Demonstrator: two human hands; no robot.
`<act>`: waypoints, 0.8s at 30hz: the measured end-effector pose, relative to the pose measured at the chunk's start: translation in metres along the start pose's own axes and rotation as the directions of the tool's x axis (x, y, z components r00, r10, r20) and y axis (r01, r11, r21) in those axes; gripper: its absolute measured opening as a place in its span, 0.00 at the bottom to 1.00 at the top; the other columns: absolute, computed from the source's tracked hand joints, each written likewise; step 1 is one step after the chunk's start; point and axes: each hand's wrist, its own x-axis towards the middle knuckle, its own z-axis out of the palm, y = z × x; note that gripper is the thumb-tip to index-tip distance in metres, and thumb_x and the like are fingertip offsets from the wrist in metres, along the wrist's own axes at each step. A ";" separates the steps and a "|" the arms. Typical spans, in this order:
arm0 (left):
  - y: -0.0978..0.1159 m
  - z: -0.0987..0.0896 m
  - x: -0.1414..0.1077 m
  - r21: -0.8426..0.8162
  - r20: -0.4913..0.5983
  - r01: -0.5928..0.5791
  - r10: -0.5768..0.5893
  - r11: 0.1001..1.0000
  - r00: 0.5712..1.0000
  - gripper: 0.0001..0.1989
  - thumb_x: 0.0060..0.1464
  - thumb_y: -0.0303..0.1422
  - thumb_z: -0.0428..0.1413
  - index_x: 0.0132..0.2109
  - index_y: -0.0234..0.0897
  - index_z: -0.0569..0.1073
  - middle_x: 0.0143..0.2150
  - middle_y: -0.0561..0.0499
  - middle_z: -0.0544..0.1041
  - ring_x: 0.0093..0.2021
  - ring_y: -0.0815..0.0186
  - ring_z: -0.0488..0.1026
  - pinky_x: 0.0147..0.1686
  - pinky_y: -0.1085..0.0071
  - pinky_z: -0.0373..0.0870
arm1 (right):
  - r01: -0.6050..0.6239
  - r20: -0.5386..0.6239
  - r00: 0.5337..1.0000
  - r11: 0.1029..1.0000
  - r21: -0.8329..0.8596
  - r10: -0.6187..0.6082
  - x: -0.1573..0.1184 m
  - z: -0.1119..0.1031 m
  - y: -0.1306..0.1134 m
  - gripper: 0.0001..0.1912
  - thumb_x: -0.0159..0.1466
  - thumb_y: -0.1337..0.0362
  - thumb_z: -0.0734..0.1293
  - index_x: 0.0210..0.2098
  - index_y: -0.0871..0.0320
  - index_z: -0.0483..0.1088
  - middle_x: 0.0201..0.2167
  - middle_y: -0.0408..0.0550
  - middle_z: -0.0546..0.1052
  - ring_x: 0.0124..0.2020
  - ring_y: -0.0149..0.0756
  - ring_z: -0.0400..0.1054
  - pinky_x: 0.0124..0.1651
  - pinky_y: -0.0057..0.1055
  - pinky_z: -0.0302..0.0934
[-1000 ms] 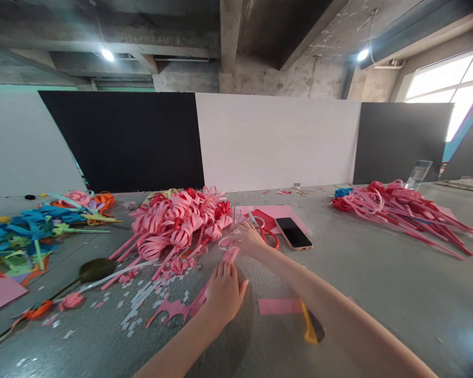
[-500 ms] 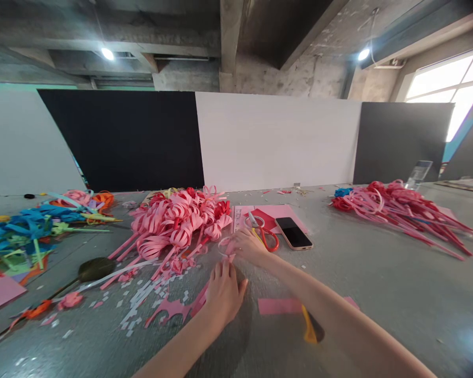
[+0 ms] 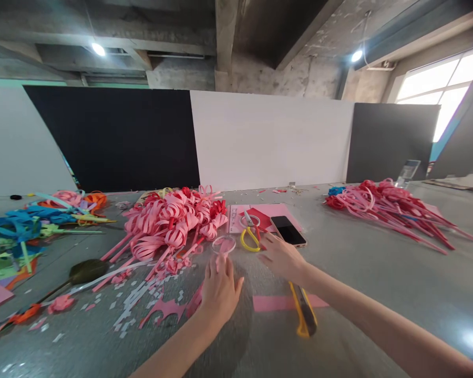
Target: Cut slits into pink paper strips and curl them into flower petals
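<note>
My left hand (image 3: 219,287) lies flat on the table, palm down on a pink paper cutout (image 3: 169,308), its fingertips just short of a clear tape roll (image 3: 224,244). Holding nothing, my right hand (image 3: 280,256) hovers to the right with fingers apart, close to the scissors (image 3: 251,234) with yellow and red handles and a dark phone (image 3: 287,231). A yellow utility knife (image 3: 304,315) rests across a pink paper strip (image 3: 278,303) below my right wrist.
A heap of pink and red paper flowers (image 3: 169,223) lies left of the hands, a second heap (image 3: 382,207) at the far right, blue and green ones (image 3: 19,231) at the far left. Pink sheets (image 3: 274,211) lie under the phone. Paper scraps (image 3: 136,299) litter the table. Black and white boards stand behind.
My right hand has let go at the tape roll and pulled back to the right, toward the phone. The roll now lies uncovered. My left hand has stayed in place.
</note>
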 end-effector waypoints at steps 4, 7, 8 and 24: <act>0.023 -0.018 -0.014 -0.145 0.016 -0.247 0.252 0.958 0.968 0.17 0.54 0.31 0.45 0.50 0.29 0.64 0.55 0.38 0.60 0.55 0.52 0.56 0.50 0.57 0.57 | -0.302 0.232 0.913 0.938 -0.171 0.336 -0.045 -0.008 0.006 0.14 0.56 0.58 0.62 0.39 0.61 0.63 0.34 0.52 0.71 0.33 0.42 0.69 0.29 0.31 0.56; 0.041 -0.026 -0.029 -0.267 0.052 -0.403 0.431 0.875 0.901 0.17 0.55 0.32 0.45 0.52 0.35 0.63 0.55 0.44 0.61 0.54 0.58 0.58 0.52 0.62 0.58 | -0.353 0.282 0.875 0.917 -0.184 0.394 -0.063 -0.004 0.009 0.14 0.55 0.59 0.61 0.37 0.61 0.62 0.29 0.51 0.72 0.30 0.43 0.70 0.26 0.30 0.53; 0.046 -0.026 -0.034 -0.285 0.062 -0.421 0.455 0.861 0.888 0.18 0.55 0.33 0.46 0.53 0.35 0.62 0.55 0.45 0.61 0.54 0.58 0.58 0.52 0.62 0.58 | -0.359 0.281 0.876 0.918 -0.166 0.393 -0.066 -0.003 0.010 0.12 0.55 0.61 0.61 0.37 0.61 0.61 0.28 0.51 0.72 0.30 0.42 0.69 0.25 0.28 0.51; 0.052 -0.038 -0.039 -0.348 0.122 -0.353 0.416 0.868 0.901 0.15 0.51 0.23 0.43 0.45 0.30 0.67 0.48 0.41 0.65 0.49 0.58 0.62 0.46 0.62 0.62 | -0.244 0.324 0.889 0.933 -0.263 0.324 -0.066 -0.020 0.050 0.06 0.53 0.67 0.58 0.32 0.58 0.61 0.26 0.48 0.72 0.27 0.39 0.68 0.22 0.26 0.44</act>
